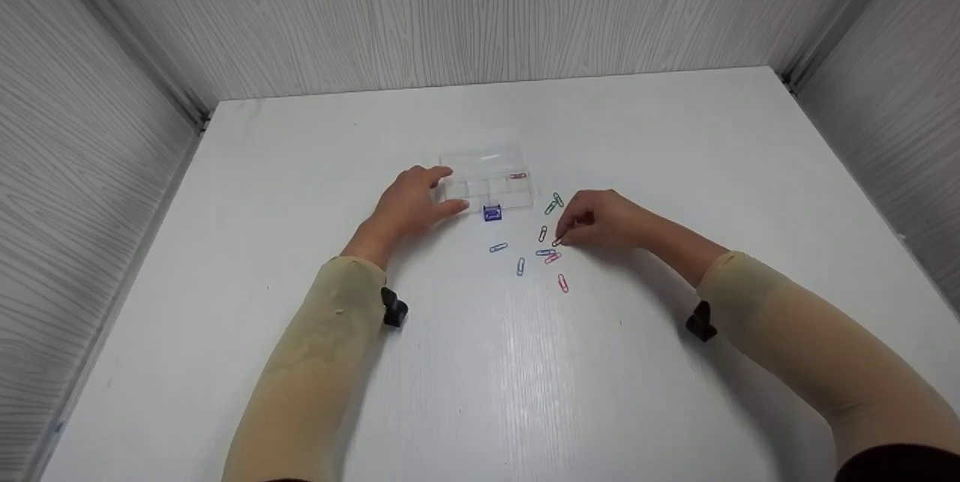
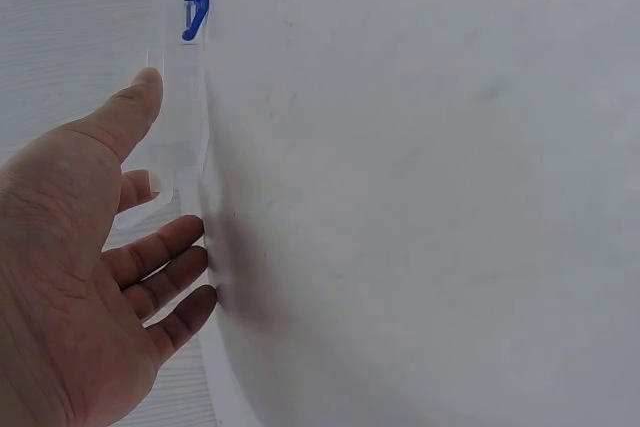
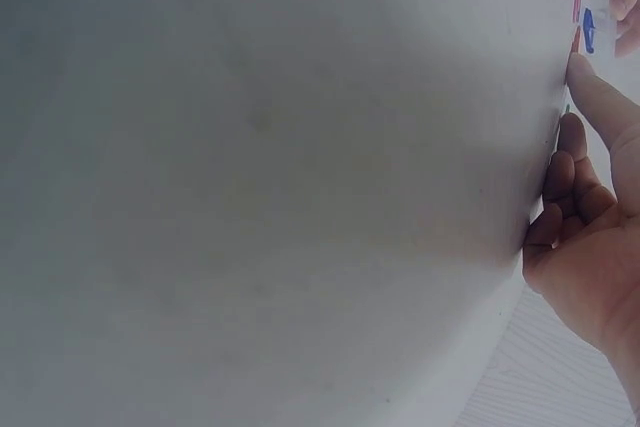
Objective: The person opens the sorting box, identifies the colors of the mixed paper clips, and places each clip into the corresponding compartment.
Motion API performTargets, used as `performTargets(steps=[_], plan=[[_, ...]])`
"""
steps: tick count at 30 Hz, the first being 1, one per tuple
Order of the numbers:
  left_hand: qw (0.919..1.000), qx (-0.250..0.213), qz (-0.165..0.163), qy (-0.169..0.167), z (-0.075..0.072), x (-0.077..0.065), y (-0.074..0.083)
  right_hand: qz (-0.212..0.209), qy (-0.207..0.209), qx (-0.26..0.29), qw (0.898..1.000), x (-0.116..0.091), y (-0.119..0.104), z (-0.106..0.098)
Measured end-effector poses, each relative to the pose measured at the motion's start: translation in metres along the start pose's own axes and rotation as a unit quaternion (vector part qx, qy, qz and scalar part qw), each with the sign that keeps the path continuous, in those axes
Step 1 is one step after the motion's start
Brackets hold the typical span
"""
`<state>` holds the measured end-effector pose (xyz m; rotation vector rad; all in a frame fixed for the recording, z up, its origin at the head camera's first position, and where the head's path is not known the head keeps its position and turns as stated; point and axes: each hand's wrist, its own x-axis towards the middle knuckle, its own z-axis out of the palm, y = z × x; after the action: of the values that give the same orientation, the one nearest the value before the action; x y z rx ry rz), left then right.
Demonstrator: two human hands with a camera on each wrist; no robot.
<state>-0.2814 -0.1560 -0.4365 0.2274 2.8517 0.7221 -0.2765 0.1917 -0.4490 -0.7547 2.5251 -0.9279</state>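
Observation:
A clear plastic compartment box (image 1: 487,160) lies with its lid opened back and a blue latch (image 1: 492,213) at its front. My left hand (image 1: 411,205) rests at the box's left end, thumb and index finger spread and fairly straight against it. Inside a right-hand compartment lies a reddish paper clip (image 1: 517,176). To the right of the box, my right hand (image 1: 604,220) pinches a dark paper clip (image 1: 556,243) between thumb and fingertips, down at the tabletop. Another dark paper clip (image 1: 543,234) lies just left of those fingertips.
Loose paper clips are scattered before my right hand: green ones (image 1: 553,203), a blue one (image 1: 499,247), another blue one (image 1: 520,267), a pink one (image 1: 563,283), and a blue and pink pair overlapping. The white table (image 1: 465,392) meets wood-grain panels (image 1: 480,17) behind and at both sides.

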Motion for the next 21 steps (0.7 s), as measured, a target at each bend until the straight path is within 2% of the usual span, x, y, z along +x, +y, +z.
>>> performTargets(steps=[16,21], plan=[[1.0000,-0.002,-0.003,0.000,0.0001,-0.0012,0.0007,-0.002,-0.002,-0.002,1.000,-0.0015,-0.0027,-0.0006],[1.0000,0.000,0.005,-0.002,-0.0007,-0.0002,-0.0003,-0.006,-0.003,-0.005,1.000,-0.0005,-0.0017,-0.0010]])
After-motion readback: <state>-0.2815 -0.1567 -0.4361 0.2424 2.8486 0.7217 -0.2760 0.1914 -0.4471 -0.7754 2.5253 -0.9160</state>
